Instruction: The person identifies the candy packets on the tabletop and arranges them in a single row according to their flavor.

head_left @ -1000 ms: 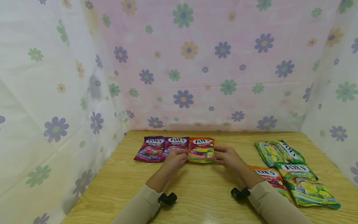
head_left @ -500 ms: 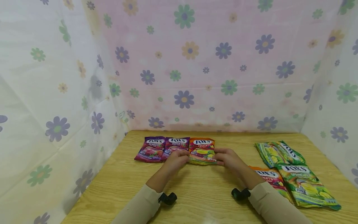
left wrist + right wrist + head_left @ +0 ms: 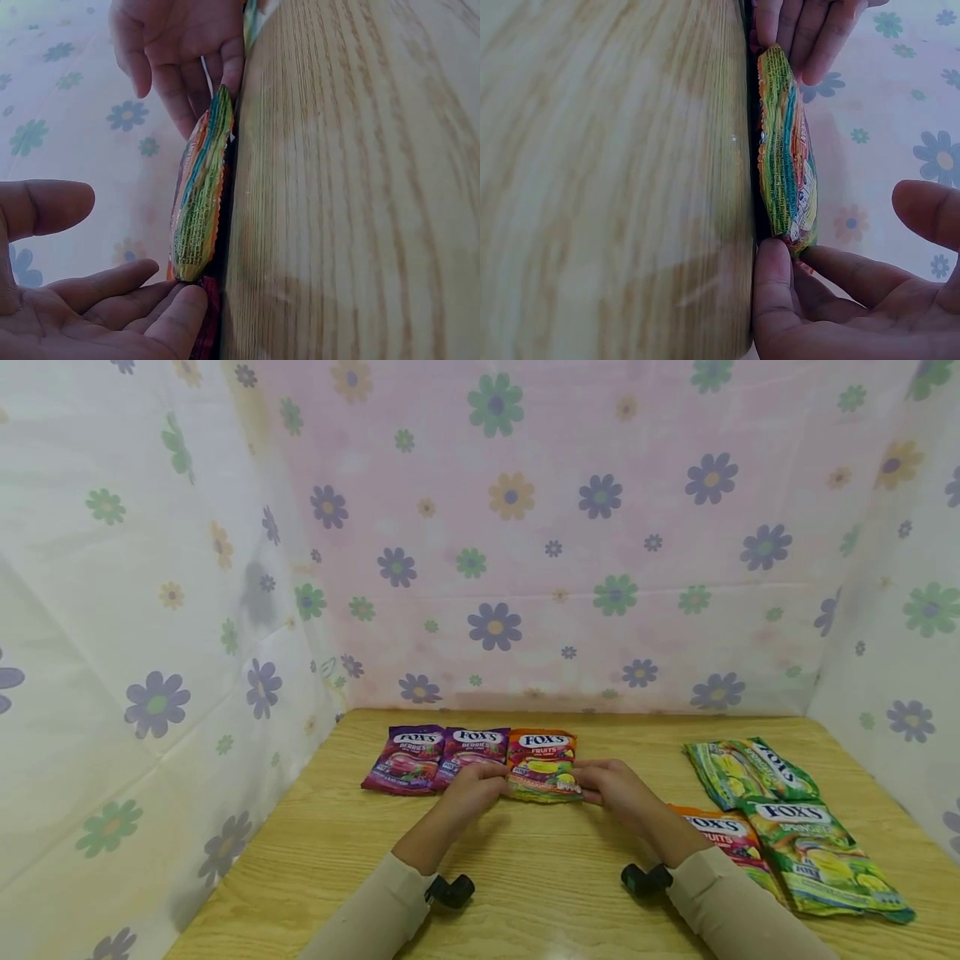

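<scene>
An orange-topped fruits candy bag (image 3: 542, 767) lies flat at the back middle of the table, beside two purple berries bags (image 3: 407, 762). The left hand (image 3: 472, 793) touches its left edge with extended fingers, partly covering the nearer purple bag. At its right edge the right hand (image 3: 617, 789) rests its fingertips. In the left wrist view the bag (image 3: 201, 195) stands between both hands' fingers, the left thumb held away from it. The right wrist view shows the right fingers against the bag's end (image 3: 784, 157), thumb apart.
On the right of the wooden table (image 3: 525, 877) lie a green bag (image 3: 825, 856), another fruits bag (image 3: 727, 839) partly behind the right forearm, and green packaging (image 3: 750, 768) behind them. Flowered cloth (image 3: 570, 618) surrounds the back and sides.
The fruits bag has shifted very slightly toward the person since a second ago, and both hands have moved with it, staying at its edges.
</scene>
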Available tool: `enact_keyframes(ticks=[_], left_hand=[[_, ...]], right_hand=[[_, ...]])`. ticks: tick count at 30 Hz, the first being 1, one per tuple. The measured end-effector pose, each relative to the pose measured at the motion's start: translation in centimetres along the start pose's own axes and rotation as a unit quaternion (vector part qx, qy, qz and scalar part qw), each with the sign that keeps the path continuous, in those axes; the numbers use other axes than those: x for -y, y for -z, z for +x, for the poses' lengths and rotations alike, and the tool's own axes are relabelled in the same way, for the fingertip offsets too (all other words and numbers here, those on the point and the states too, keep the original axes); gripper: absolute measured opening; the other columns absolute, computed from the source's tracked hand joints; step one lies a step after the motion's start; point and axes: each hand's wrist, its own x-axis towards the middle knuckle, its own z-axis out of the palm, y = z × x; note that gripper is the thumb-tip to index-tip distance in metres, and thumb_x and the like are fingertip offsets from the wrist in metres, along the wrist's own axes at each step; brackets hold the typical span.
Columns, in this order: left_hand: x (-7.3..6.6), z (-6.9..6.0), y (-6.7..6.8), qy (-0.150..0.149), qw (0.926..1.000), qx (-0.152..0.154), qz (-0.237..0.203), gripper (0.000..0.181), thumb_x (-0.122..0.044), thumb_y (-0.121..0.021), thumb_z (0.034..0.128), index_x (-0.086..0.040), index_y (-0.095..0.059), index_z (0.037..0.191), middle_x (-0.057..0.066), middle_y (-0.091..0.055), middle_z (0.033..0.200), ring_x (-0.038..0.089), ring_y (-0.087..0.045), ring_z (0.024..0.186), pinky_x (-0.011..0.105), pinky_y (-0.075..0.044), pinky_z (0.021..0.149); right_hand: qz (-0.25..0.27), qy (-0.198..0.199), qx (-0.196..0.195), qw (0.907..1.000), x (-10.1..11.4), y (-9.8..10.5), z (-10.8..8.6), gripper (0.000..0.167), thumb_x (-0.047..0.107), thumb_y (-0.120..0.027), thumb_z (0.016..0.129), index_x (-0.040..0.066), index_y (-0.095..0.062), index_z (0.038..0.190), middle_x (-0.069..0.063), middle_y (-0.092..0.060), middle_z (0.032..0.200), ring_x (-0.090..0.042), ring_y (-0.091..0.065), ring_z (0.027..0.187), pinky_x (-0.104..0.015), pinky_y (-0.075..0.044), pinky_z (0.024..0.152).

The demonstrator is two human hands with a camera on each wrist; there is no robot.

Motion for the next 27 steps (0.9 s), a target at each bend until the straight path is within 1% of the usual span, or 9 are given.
enact_keyframes(ticks=[4,8,11,15,17,22,25,27], left_hand=[[0.1,0.1,0.1,-0.002,1.0000,0.001,-0.005,0.046,-0.020,-0.066,0.0961,-0.005,-0.063,0.140,0.016,-0.056,0.148,0.033,-0.057,0.132,0.054,-0.049,0.109],[0.1,0.1,0.2,0.000,0.9999,0.000,-0.013,0.046,-0.021,-0.065,0.0965,-0.006,-0.063,0.140,0.016,-0.057,0.148,0.033,-0.057,0.133,0.053,-0.049,0.109],[0.0,0.0,0.1,-0.007,0.9993,0.001,-0.038,0.047,-0.019,-0.063,0.0980,-0.001,-0.061,0.141,0.019,-0.055,0.149,0.036,-0.055,0.136,0.053,-0.047,0.112],[-0.2,0.0,0.1,-0.015,0.9975,0.000,-0.068,0.047,-0.017,-0.061,0.0995,0.004,-0.058,0.142,0.022,-0.053,0.150,0.039,-0.051,0.139,0.053,-0.043,0.116],[-0.3,-0.1,0.0,-0.013,0.9977,-0.006,-0.067,0.047,-0.017,-0.062,0.0994,0.004,-0.058,0.141,0.021,-0.055,0.148,0.038,-0.052,0.138,0.053,-0.043,0.116],[-0.7,-0.4,-0.3,-0.003,0.9988,-0.023,-0.044,0.046,-0.019,-0.064,0.0989,0.000,-0.061,0.140,0.018,-0.060,0.142,0.034,-0.058,0.131,0.053,-0.048,0.112],[-0.8,-0.6,-0.4,-0.005,0.9990,-0.026,-0.036,0.046,-0.019,-0.064,0.0985,0.000,-0.061,0.140,0.018,-0.060,0.143,0.033,-0.060,0.129,0.054,-0.049,0.110],[-0.9,-0.7,-0.5,-0.009,0.9990,-0.023,-0.036,0.046,-0.018,-0.064,0.0985,0.000,-0.060,0.141,0.019,-0.059,0.144,0.034,-0.059,0.130,0.054,-0.048,0.111]], right_hand=[[0.000,-0.003,-0.003,1.0000,-0.1,0.0,0.1,0.052,0.020,-0.044,0.110,-0.008,-0.040,0.154,-0.026,-0.038,0.161,-0.035,-0.043,0.147,-0.035,-0.053,0.106],[-0.004,-0.001,-0.001,1.0000,-0.1,0.0,0.0,0.052,0.018,-0.043,0.110,-0.009,-0.039,0.154,-0.027,-0.036,0.162,-0.036,-0.042,0.148,-0.040,-0.050,0.111],[-0.007,-0.001,0.000,1.0000,0.0,0.0,-0.1,0.052,0.016,-0.043,0.110,-0.009,-0.038,0.154,-0.027,-0.036,0.163,-0.036,-0.042,0.148,-0.043,-0.047,0.114],[-0.009,-0.001,-0.003,1.0000,0.1,-0.1,-0.1,0.052,0.015,-0.044,0.109,-0.010,-0.039,0.154,-0.027,-0.036,0.162,-0.036,-0.044,0.147,-0.045,-0.045,0.115],[-0.011,-0.002,-0.003,0.9999,0.2,-0.1,-0.2,0.052,0.015,-0.045,0.109,-0.010,-0.039,0.153,-0.027,-0.036,0.162,-0.036,-0.043,0.147,-0.047,-0.044,0.116],[-0.016,-0.005,-0.003,0.9999,0.3,-0.2,-0.4,0.052,0.016,-0.045,0.109,-0.010,-0.039,0.153,-0.028,-0.035,0.162,-0.037,-0.042,0.148,-0.049,-0.043,0.117],[-0.025,-0.006,-0.004,0.9996,0.3,-0.1,-0.5,0.052,0.017,-0.047,0.108,-0.009,-0.041,0.153,-0.028,-0.037,0.162,-0.036,-0.044,0.147,-0.049,-0.044,0.116],[-0.032,-0.009,-0.007,0.9994,0.3,-0.1,-0.6,0.052,0.018,-0.048,0.108,-0.008,-0.042,0.153,-0.027,-0.038,0.161,-0.035,-0.046,0.145,-0.048,-0.045,0.115]])
